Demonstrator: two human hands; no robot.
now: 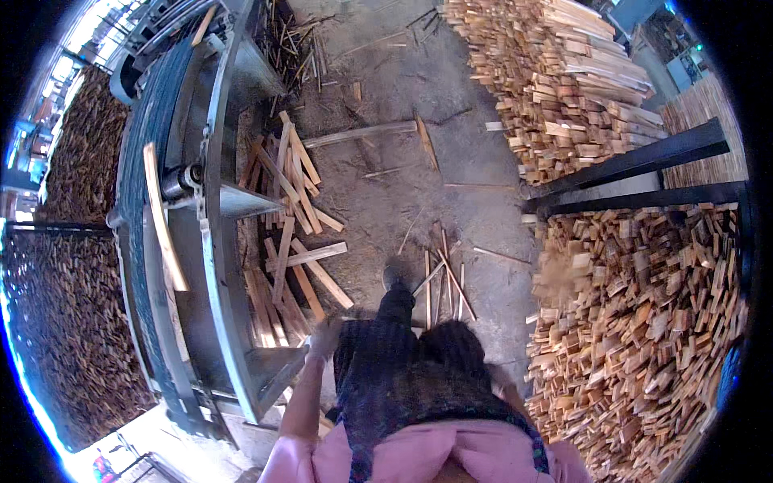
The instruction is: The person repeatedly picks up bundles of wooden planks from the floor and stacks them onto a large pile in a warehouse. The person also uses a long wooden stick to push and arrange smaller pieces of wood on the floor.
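Note:
My left hand (324,338) hangs low beside the metal frame (216,241) of a conveyor, near its lower corner. Its fingers are too blurred to make out, and I see nothing held in it. Close by, a loose pile of wooden slats (294,270) lies on the floor against the machine. My right hand (501,377) is by my side, mostly hidden by my dark apron (403,370); its fingers do not show. A long pale slat (161,225) rests on the conveyor's dark belt (149,161).
Tall stacks of cut wood (628,314) stand on the right, with black metal beams (636,165) between them. More stacked wood (64,322) is beyond the conveyor. Thin sticks (445,274) and a longer board (362,133) lie scattered on the concrete floor (386,193).

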